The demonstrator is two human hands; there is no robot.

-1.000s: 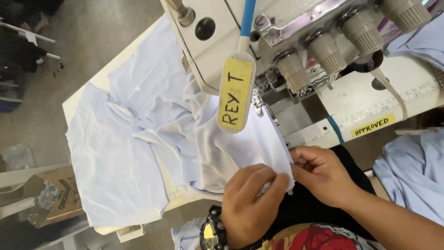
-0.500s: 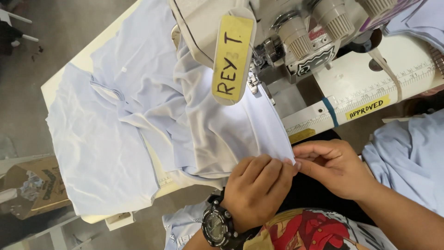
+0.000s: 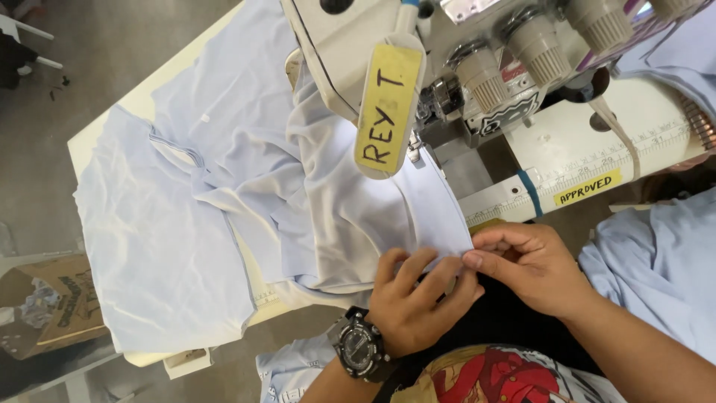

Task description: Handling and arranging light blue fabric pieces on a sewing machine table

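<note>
A pale blue garment (image 3: 224, 201) lies spread over the cream sewing table (image 3: 104, 134) and runs under the head of a white industrial sewing machine (image 3: 462, 67). My left hand (image 3: 414, 302), with a black wristwatch, presses flat on the near edge of the fabric, fingers spread along it. My right hand (image 3: 526, 261) pinches the same fabric edge at its corner, thumb and fingers closed on it, just in front of the needle area. A yellow tag (image 3: 388, 112) hangs on the machine head.
More pale blue cloth (image 3: 656, 269) is heaped at the right. A ruler strip and a yellow sticker (image 3: 587, 189) run along the machine bed. A cardboard box (image 3: 45, 306) sits on the grey floor at the lower left.
My hands stay on the fabric edge; the left fingers have slid along it toward the right hand. The view has shifted a little, with the cloth lying lower left.
</note>
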